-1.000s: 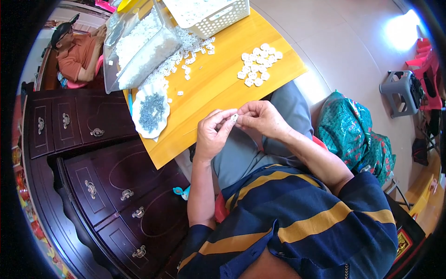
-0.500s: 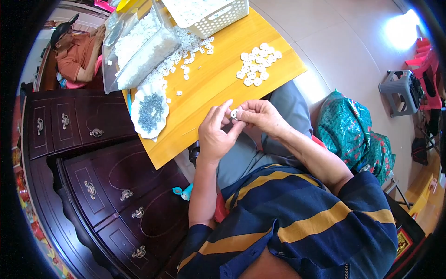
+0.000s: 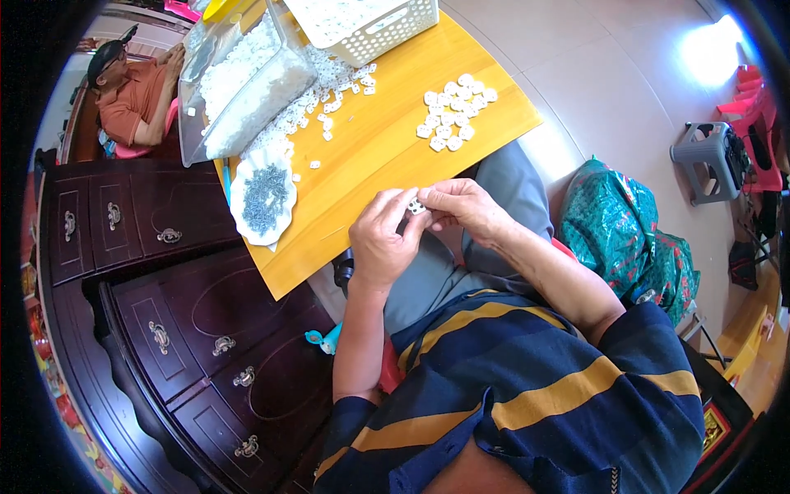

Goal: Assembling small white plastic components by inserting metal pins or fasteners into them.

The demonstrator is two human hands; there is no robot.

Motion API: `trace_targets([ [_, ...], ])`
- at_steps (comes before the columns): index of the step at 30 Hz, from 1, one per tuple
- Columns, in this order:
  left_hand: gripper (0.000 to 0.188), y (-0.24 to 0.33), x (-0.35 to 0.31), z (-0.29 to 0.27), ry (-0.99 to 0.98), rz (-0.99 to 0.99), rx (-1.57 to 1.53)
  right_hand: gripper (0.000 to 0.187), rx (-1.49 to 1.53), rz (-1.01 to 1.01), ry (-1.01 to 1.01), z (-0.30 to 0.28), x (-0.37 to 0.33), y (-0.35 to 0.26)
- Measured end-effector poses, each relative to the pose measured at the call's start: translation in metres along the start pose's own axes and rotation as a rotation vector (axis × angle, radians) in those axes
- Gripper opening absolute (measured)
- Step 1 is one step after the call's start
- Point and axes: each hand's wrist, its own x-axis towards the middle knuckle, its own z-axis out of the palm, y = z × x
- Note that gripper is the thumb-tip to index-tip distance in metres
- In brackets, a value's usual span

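Yellow wooden tabletop (image 3: 387, 140) fills the upper centre of the view, with its near edge just above the person's lap. A small white part (image 3: 417, 206) sits just off that near edge, above the grey trousers, pinched between both hands. The left hand (image 3: 380, 243) grips it from the left with thumb and fingertips closed on it; the right hand (image 3: 461, 206) grips it from the right, fingers curled around it, and the two hands touch at the part. A cluster of similar white pieces (image 3: 453, 111) lies on the table beyond the right hand, well apart from it. A white dish of small dark metal pieces (image 3: 263, 196) rests at the table's left edge, beyond the left hand. Farther back, a clear plastic bag of white parts (image 3: 243, 82) lies tilted, with loose white parts (image 3: 329, 90) scattered beside it, and a white perforated basket (image 3: 370, 25) stands at the far edge. A dark wooden cabinet (image 3: 164, 313) stands to the left, and a green patterned bag (image 3: 625, 239) lies on the floor to the right. Nothing lies between the hands and the table.
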Motion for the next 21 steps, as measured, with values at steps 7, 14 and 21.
trace_targets([
  [7,0.027,0.003,0.001,-0.002,-0.003,0.031,0.027,0.022,0.021,-0.081,0.027,0.005,-0.002,0.006],
  [14,0.026,0.001,0.003,0.001,0.007,0.053,0.052,0.022,0.044,-0.115,0.052,0.009,-0.005,0.006],
  [21,0.025,-0.003,0.006,0.004,0.043,0.118,0.069,0.023,-0.004,-0.166,0.112,0.013,-0.006,0.008],
])
